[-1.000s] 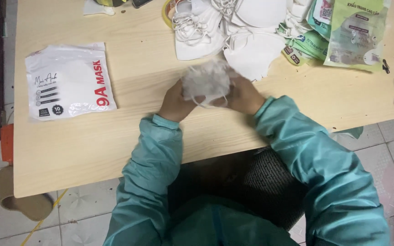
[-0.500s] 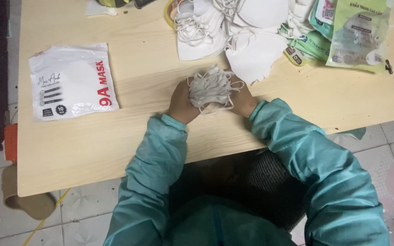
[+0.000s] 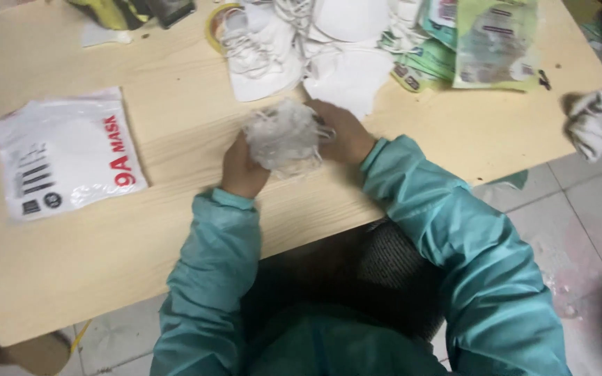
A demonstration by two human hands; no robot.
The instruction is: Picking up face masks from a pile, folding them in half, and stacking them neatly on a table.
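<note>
Both my hands hold a stack of white face masks (image 3: 283,134) with loose ear loops, just above the wooden table (image 3: 175,230). My left hand (image 3: 242,170) grips the stack from its left and lower side. My right hand (image 3: 343,129) closes on its right side. Both arms wear teal sleeves. A white sealed mask pouch (image 3: 67,161) with red and black print lies flat to the left, apart from my hands.
A pile of loose white masks (image 3: 301,49) with tangled loops lies at the table's far edge. Green printed pouches (image 3: 482,42) sit at the far right. A crumpled grey cloth (image 3: 597,118) rests by the right edge. Tiled floor lies below.
The view has shifted slightly. My hands have pressed the mask stack together and turned it, keeping it at the same spot on the table.
</note>
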